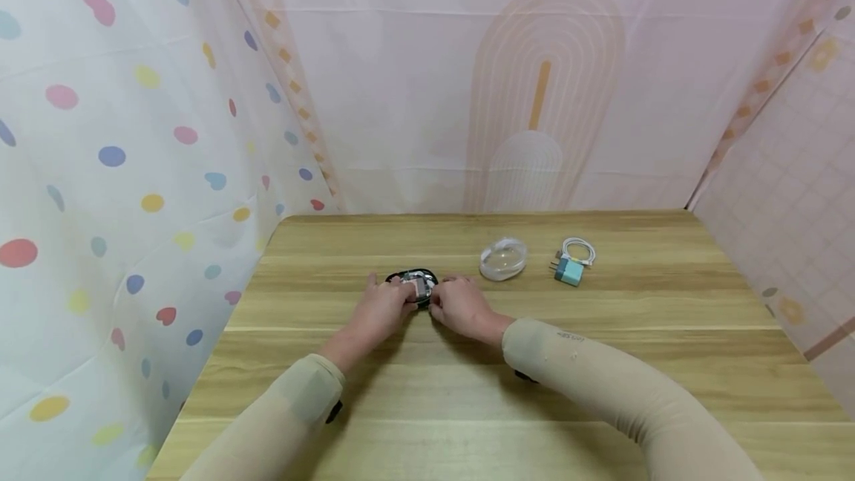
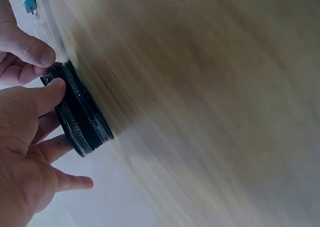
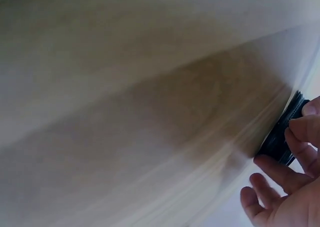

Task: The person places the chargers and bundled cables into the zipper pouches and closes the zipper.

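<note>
While both hands are meeting near the middle of the wooden table [image 1: 427, 407], a small black zippered case [image 2: 85, 112] is sitting between them on the tabletop. The left hand [image 1: 384, 306] is grasping the case from its left side, its thumb pressing against the toothed side wall and other fingers lying behind, while the little finger is sticking out free. The right hand [image 1: 461, 305] is pinching the opposite end of the case with thumb and finger; whether a zip pull is lying between those tips, the blurred wrist views are not quite showing. From above, pale and greyish contents [image 1: 421, 286] are showing within the case's dark rim. To the right of the hands, a clear rounded container [image 1: 490, 272] is lying on the table, and farther right a blue plug adapter [image 1: 569, 272] is resting with its prongs facing left, a coiled white cable [image 1: 580, 246] lying just beyond it. Beige sleeves [image 1: 601, 384] are covering both forearms, and a dotted curtain [image 1: 113, 156] is hanging at the left.
</note>
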The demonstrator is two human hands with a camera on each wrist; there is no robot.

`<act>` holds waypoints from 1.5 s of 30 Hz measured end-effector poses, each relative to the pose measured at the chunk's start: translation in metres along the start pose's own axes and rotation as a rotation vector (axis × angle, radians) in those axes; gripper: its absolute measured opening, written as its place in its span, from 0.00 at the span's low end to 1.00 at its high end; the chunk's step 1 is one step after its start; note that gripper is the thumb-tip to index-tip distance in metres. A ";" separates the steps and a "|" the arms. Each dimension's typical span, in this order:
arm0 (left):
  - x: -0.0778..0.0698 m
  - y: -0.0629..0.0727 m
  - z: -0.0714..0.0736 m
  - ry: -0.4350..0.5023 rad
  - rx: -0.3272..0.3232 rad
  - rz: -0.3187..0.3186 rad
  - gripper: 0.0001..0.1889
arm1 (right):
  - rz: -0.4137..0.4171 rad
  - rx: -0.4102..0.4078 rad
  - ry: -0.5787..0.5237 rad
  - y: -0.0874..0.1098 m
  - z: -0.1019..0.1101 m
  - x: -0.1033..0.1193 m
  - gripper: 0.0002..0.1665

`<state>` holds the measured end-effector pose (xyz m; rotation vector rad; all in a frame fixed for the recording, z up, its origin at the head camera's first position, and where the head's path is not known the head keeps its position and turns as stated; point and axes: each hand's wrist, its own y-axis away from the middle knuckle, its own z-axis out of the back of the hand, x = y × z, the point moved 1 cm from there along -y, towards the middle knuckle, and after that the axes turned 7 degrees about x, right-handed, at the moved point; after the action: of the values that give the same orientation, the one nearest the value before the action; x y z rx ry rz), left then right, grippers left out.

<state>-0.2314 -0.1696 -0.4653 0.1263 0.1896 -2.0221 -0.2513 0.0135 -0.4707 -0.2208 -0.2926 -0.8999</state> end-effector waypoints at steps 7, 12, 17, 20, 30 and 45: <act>0.013 -0.006 0.003 -0.010 0.009 -0.038 0.14 | 0.028 -0.016 0.032 -0.002 0.004 -0.007 0.07; 0.009 -0.007 0.002 -0.081 -0.014 -0.040 0.09 | 0.021 -0.042 0.051 -0.003 0.006 -0.009 0.06; 0.000 -0.016 0.004 -0.082 -0.037 -0.016 0.06 | -0.035 -0.070 0.096 -0.007 0.009 -0.012 0.11; -0.004 -0.023 0.005 -0.068 -0.020 -0.019 0.06 | -0.080 -0.048 0.132 -0.010 0.009 -0.016 0.14; 0.004 -0.029 -0.007 0.051 0.066 -0.022 0.10 | -0.043 -0.056 0.077 -0.005 -0.004 -0.024 0.08; -0.001 -0.037 0.005 0.002 0.106 -0.018 0.11 | 0.005 -0.093 0.095 -0.006 0.005 -0.024 0.08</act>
<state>-0.2637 -0.1533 -0.4576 0.1946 0.0848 -2.0505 -0.2709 0.0291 -0.4743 -0.2633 -0.1622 -0.9174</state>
